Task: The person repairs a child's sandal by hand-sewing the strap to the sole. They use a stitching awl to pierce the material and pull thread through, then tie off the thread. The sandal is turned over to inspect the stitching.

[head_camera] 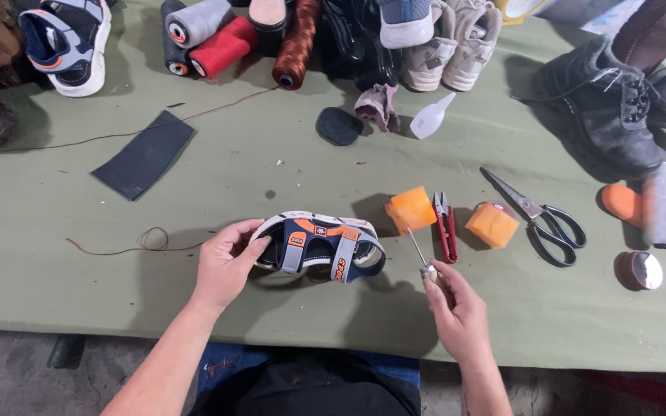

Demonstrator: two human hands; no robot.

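Observation:
My left hand [225, 262] grips the heel end of a small navy, grey and orange sandal [319, 245], holding it just above the green table [271, 169]. My right hand [456, 304] pinches the handle of a thin metal awl [419, 250]. Its needle points up and left toward an orange wax block [411, 209]. The sandal's toe end is a short gap left of the awl.
Red thread snips [445, 225], a second orange block [492, 224] and black-handled scissors [537, 214] lie to the right. A black rubber sheet [145, 154], thread spools [225, 38], a loose brown thread [144, 240] and several shoes [603, 104] crowd the back and sides.

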